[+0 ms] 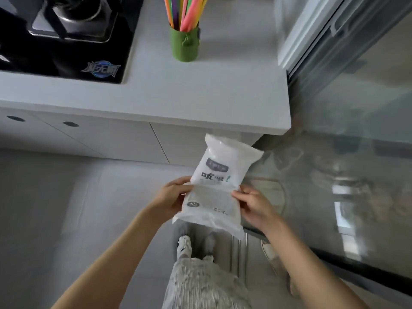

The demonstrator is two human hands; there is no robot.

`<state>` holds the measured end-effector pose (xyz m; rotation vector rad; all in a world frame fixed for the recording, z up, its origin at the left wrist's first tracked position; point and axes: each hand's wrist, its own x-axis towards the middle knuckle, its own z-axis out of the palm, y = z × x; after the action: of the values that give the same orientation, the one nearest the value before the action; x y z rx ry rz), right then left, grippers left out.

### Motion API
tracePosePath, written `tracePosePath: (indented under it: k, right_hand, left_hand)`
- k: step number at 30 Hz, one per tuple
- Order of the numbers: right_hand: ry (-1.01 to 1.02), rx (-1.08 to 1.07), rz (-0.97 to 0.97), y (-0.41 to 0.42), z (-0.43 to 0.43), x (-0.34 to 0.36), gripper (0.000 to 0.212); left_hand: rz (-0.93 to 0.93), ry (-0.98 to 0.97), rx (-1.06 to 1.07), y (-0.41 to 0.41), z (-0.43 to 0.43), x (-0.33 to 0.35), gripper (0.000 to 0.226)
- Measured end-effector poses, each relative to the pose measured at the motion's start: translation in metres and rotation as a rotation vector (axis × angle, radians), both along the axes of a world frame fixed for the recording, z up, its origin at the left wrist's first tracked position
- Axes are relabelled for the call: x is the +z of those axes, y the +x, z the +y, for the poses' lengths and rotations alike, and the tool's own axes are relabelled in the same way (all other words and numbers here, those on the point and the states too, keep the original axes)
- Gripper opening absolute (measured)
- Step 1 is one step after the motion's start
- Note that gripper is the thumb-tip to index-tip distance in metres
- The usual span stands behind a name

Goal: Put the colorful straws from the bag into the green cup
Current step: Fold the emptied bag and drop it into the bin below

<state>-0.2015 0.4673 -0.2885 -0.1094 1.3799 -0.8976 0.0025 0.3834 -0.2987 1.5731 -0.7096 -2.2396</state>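
Note:
A green cup (184, 45) stands on the white counter (200, 97), with several colorful straws (185, 12) upright in it. In front of the counter's edge I hold a white plastic bag (215, 188) with dark print. My left hand (172, 195) grips its left side and my right hand (254, 205) grips its right side, both about halfway along. The bag looks flat, and I cannot see any straws in it.
A black gas hob (62, 36) fills the counter's left part. A glass sliding door (347, 130) runs along the right. White cabinet fronts (89, 137) sit under the counter. Below the bag are my legs in fuzzy clothing (200, 282) and grey floor.

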Motion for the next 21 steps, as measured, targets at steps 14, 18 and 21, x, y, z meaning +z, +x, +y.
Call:
tracePosePath:
  k: [14, 18, 21]
  right_hand:
    - [0.116, 0.414, 0.263, -0.026, -0.011, -0.102, 0.032]
    - [0.035, 0.756, 0.747, -0.036, -0.023, -0.139, 0.017]
    - [0.049, 0.488, 1.057, -0.062, -0.036, -0.164, 0.013]
  left_hand:
    - [-0.239, -0.26, -0.495, -0.018, -0.015, -0.11, 0.036]
    - [-0.203, -0.306, -0.592, -0.043, -0.022, -0.162, 0.033]
    - [-0.364, -0.338, -0.585, -0.06, -0.034, -0.221, 0.03]
